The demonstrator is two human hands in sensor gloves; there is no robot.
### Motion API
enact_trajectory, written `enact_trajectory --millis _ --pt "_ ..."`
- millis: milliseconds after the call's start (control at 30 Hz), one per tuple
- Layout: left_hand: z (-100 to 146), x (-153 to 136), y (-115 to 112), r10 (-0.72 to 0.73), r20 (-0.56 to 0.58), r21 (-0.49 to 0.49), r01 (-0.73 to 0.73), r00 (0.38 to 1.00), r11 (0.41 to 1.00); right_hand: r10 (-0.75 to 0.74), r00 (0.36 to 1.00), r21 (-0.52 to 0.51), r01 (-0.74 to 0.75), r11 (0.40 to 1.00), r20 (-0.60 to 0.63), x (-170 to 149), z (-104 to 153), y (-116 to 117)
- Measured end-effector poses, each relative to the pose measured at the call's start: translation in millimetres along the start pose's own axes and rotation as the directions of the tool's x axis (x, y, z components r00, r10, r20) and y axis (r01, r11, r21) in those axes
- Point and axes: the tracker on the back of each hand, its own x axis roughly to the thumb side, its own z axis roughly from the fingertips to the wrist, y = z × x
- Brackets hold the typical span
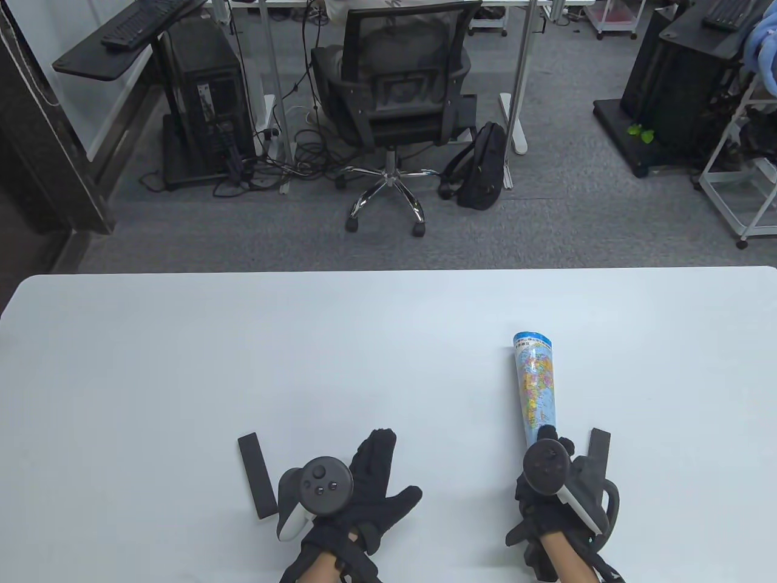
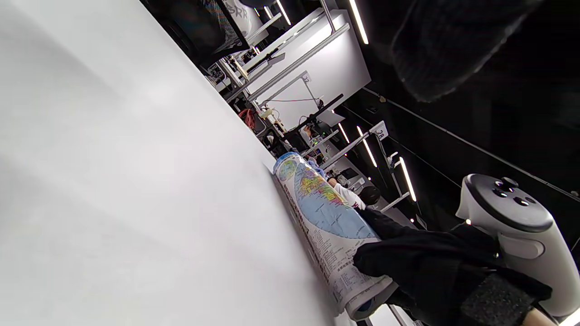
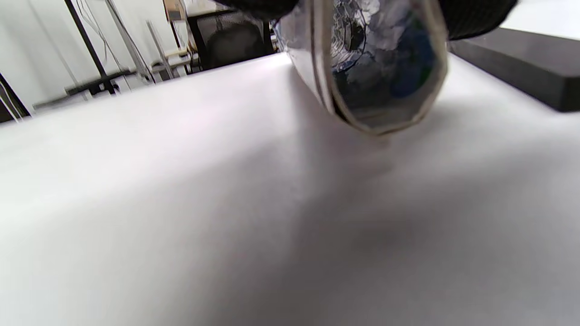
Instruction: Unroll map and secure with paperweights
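A rolled map [image 1: 535, 382] with a blue, printed outside lies on the white table [image 1: 243, 364], pointing away from me at the right. My right hand [image 1: 549, 486] grips its near end; the left wrist view shows the fingers wrapped round the roll [image 2: 326, 217], and the right wrist view looks into its open end [image 3: 380, 68], held just above the table. My left hand [image 1: 370, 486] rests flat on the table with fingers spread, holding nothing. A black bar paperweight [image 1: 257, 473] lies left of the left hand. A second black bar [image 1: 598, 452] lies right of the right hand.
The table's far edge [image 1: 388, 271] runs across the middle of the table view. Beyond it stand an office chair [image 1: 394, 109], a backpack [image 1: 482, 167] and desks on grey carpet.
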Motion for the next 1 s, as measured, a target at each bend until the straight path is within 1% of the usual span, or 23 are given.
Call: enact_trajectory --millis 133,200,233,267,300,333,367,433,467,500,567,733,800,833,1000 --pt "0.5 0.8 1.1 0.035 0.011 0.022 -0.035 0.999 0.999 -0.172 0.981 -0.082 0.18 0.98 0.089 1.1 10.7 -15.1" --pt "0.5 0.6 0.4 0.062 0.013 0.027 -0.063 0.998 0.998 -0.332 0.925 -0.08 0.351 0.933 0.185 4.0 16.6 -21.6" --pt "0.5 0.2 -0.1 0.081 0.013 0.028 -0.081 0.997 0.996 -0.429 0.873 -0.048 0.451 0.891 0.234 6.3 19.1 -23.2" --pt "0.6 -0.2 -0.3 0.096 0.013 0.028 -0.097 0.995 0.995 -0.47 0.845 -0.029 0.493 0.87 0.257 7.5 19.9 -23.3" --pt "0.5 -0.8 -0.7 0.117 0.013 0.028 -0.118 0.993 0.993 -0.56 0.769 0.025 0.582 0.813 0.31 10.8 21.1 -22.7" --pt "0.6 -1.9 -1.2 0.147 0.011 0.028 -0.147 0.989 0.989 -0.626 0.703 0.08 0.641 0.763 0.338 14.1 21.7 -21.2" --pt "0.6 -3.4 -2.0 0.188 0.008 0.031 -0.188 0.982 0.982 -0.694 0.626 0.159 0.691 0.705 0.355 18.8 22.5 -18.6" --pt "0.6 -6.7 -4.2 0.264 0.0 0.031 -0.264 0.965 0.964 -0.778 0.513 0.286 0.734 0.616 0.362 28.7 24.3 -11.2" --pt "0.4 -8.8 -5.6 0.309 -0.008 0.028 -0.309 0.951 0.951 -0.798 0.481 0.324 0.738 0.592 0.364 33.0 25.0 -7.6" --pt "0.2 -10.3 -6.6 0.338 -0.013 0.026 -0.338 0.941 0.941 -0.805 0.468 0.345 0.735 0.583 0.364 35.5 25.7 -5.7" --pt "-0.5 -15.6 -10.4 0.423 -0.042 0.019 -0.423 0.905 0.906 -0.829 0.422 0.428 0.714 0.553 0.366 45.9 28.9 2.8" --pt "-2.3 -22.2 -22.7 0.553 -0.1 -0.032 -0.558 0.827 0.829 -0.855 0.376 0.533 0.669 0.518 0.358 59.5 33.0 15.3" --pt "-3.2 -23.3 -30.0 0.616 -0.119 -0.06 -0.625 0.779 0.779 -0.855 0.375 0.558 0.648 0.518 0.359 63.1 34.5 19.6" --pt "-3.5 -23.6 -32.0 0.64 -0.121 -0.065 -0.65 0.758 0.757 -0.855 0.372 0.561 0.646 0.518 0.361 63.8 34.5 20.6" --pt "-5.7 -22.0 -39.1 0.78 -0.109 -0.075 -0.787 0.616 0.612 -0.864 0.369 0.579 0.641 0.503 0.343 63.9 33.6 24.2"
